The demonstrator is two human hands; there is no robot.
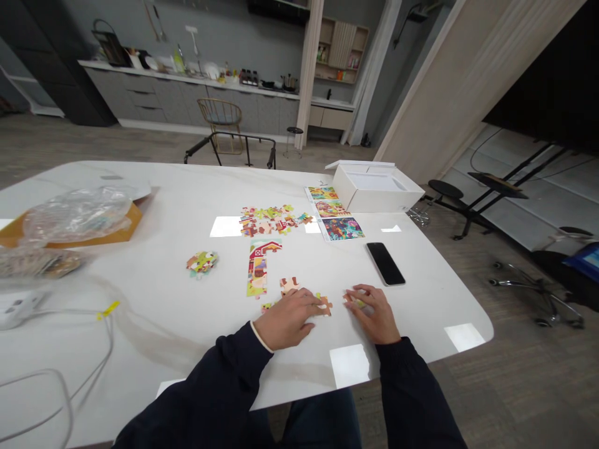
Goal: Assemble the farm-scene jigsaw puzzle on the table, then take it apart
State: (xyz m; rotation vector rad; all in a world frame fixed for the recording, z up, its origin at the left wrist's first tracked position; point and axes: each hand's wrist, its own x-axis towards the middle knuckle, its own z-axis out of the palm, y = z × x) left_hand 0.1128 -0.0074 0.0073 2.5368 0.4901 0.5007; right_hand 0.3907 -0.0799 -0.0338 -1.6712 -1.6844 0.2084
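One glossy white desk carries everything on hand. At 10 o'clock from the person's left hand, well apart, one crumpled clear plastic bag lies on a flat orange-yellow packet. At 1 o'clock stands one white rectangular cardboard box.

Both hands lie low over the near side. The left one is palm down, its fingers loosely extended onto one small orange jigsaw piece, the thumb apart from them. The right hand, at 3 o'clock, is half curled, thumb and forefinger parted at the tips around one small pale piece; whether they clamp it, I cannot tell.

One white-edged printed sheet with three colourful pictures lies at 1 o'clock, just beside the box. Near 12 o'clock spreads one heap of multicoloured cardboard jigsaw pieces, overlapping too much to count. At 11 o'clock lies one partly joined red-roofed barn section, with a top strip and a left column.

One black-screened smartphone rests at 2 o'clock, and one small pile of mixed pieces at 10 o'clock. One pinkish-tan piece sits just beyond the left hand, at 12 o'clock.
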